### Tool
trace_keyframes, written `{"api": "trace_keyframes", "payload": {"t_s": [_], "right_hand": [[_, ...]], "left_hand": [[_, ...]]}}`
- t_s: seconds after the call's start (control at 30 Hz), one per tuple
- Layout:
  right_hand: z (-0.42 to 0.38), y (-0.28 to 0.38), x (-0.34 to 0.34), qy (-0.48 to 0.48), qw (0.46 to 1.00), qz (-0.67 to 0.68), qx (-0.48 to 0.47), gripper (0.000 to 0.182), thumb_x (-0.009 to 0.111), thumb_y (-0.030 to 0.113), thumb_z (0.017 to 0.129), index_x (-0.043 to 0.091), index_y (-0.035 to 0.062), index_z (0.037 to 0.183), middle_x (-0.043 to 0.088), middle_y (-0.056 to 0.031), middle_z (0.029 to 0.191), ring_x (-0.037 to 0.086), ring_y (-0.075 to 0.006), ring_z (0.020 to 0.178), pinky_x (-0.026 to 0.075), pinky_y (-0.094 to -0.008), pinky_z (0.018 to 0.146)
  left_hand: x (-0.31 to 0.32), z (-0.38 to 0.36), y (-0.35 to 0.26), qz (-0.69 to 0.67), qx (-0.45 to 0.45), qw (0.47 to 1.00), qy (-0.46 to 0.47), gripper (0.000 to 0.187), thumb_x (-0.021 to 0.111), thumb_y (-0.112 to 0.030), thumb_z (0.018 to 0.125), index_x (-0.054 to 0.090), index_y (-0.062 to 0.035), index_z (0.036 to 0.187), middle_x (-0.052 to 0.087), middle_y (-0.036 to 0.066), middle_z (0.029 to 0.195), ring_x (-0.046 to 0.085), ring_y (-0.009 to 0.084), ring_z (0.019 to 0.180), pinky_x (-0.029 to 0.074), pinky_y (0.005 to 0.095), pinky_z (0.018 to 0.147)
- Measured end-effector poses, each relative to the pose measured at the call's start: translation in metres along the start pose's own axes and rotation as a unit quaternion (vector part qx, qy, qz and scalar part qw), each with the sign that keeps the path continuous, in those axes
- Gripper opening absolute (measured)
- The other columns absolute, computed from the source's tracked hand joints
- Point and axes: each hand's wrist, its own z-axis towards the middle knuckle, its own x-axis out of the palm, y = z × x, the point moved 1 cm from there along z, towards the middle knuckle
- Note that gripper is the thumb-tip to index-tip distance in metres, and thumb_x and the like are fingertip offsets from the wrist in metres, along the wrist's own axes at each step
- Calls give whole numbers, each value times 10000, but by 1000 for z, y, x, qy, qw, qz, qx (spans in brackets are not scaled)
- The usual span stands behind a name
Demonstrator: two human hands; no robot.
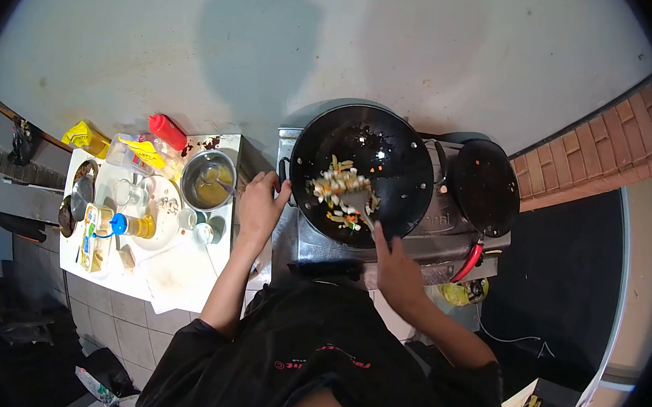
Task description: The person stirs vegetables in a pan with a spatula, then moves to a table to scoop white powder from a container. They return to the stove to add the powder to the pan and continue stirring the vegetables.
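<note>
A large black wok sits on the metal stove, with chopped vegetables gathered in its left part. My right hand is closed round the handle of a spatula, whose blade is among the vegetables. At the wok's left side, my left hand has its fingers bent round the wok's left handle. Small bits of food stick to the wok's far wall.
Right of the wok, a black frying pan with a red handle rests on the stove. On the left, a white table bears a metal bowl of yellowish liquid, a plate, cups, a blue-capped bottle and a red bottle.
</note>
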Motion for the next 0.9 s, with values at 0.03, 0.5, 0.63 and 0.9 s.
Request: {"api": "trace_keyframes", "payload": {"t_s": [0.03,0.5,0.63,0.9], "right_hand": [[11,-5,1,-43,999,4,-1,716,548,-19,790,292,-49,1459,520,-258,1021,658,-372,725,548,-420,602],[19,-14,-29,-105,990,72,52,430,560,43,843,536,12,1272,598,-288,935,640,-448,786,525,-516,663],[59,-33,-103,-83,993,-4,89,212,554,49,826,595,-16,1024,627,-294,915,642,-465,851,523,-537,754],[194,-89,-108,15,993,-109,40,236,654,96,764,691,-15,970,681,-237,959,655,-388,964,526,-442,854]], "left_hand": [[0,0,-1,-2,0,1000,0,311,638,-293,882,588,-13,759,597,162,800,616,384,748,475,475,652],[0,5,0,-3,-1,1000,11,319,639,-300,878,598,1,781,617,160,804,627,375,756,488,462,651],[-2,6,-1,10,10,1000,20,312,643,-290,877,603,8,793,620,167,809,626,380,752,490,460,655],[3,8,6,5,8,1000,25,331,635,-310,880,615,15,819,626,178,827,626,391,797,487,475,689]]}}
